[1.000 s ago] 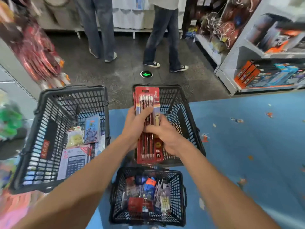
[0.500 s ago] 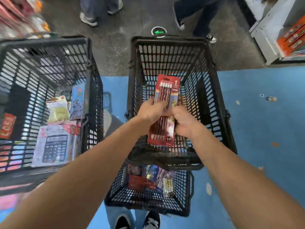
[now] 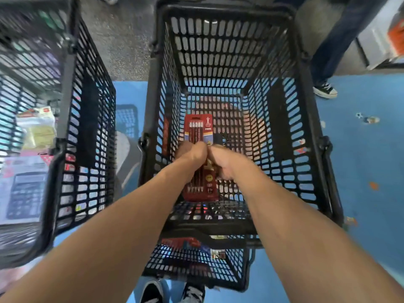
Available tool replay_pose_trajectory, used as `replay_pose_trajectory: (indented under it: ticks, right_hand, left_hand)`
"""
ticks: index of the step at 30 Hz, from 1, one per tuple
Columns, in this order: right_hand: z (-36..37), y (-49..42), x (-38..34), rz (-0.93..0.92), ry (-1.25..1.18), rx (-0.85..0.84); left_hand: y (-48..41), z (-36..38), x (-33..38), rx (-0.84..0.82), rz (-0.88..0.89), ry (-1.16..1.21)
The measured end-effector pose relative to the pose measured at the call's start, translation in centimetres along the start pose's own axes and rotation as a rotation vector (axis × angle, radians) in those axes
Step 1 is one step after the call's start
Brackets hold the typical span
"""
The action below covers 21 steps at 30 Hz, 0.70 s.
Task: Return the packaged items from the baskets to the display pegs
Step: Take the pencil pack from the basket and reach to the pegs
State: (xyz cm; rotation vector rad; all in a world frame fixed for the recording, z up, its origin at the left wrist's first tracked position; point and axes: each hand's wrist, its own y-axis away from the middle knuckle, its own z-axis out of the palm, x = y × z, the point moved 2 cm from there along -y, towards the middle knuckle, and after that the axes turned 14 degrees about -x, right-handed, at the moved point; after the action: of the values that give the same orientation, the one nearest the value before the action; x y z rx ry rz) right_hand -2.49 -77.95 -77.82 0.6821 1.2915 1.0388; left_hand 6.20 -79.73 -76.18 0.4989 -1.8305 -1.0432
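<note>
A red pack of pencils lies low inside the middle black basket, close to its floor. My left hand grips the pack's left edge and my right hand grips its right edge, both with curled fingers. The hands hide the pack's middle. A smaller black basket with several packaged items sits beneath the middle basket's near rim. The left black basket holds a packaged calculator and a pale yellow packet.
Blue floor lies to the right and grey floor beyond. A person's leg and black sneaker stand at the upper right, next to a white shelf unit. My own shoes show at the bottom edge.
Both hands have carried the pencil pack downward, from above the middle basket's rim to deep inside it. The camera has tilted down and moved closer.
</note>
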Motion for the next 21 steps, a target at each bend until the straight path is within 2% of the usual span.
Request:
replay_pose_trajectory:
  ticks: [6, 11, 21]
  right_hand:
    - [-0.5, -0.9, 0.2, -0.004, 0.053, 0.029]
    - [0.1, 0.7, 0.1, -0.029, 0.146, 0.033]
    - [0.0, 1.6, -0.8, -0.054, 0.230, 0.044]
  left_hand:
    - [-1.3, 0.0, -0.2, -0.039, -0.077, -0.011]
    - [-1.6, 0.0, 0.0, 0.029, -0.144, -0.106]
    - [-1.7, -0.2, -0.2, -0.046, -0.061, -0.037]
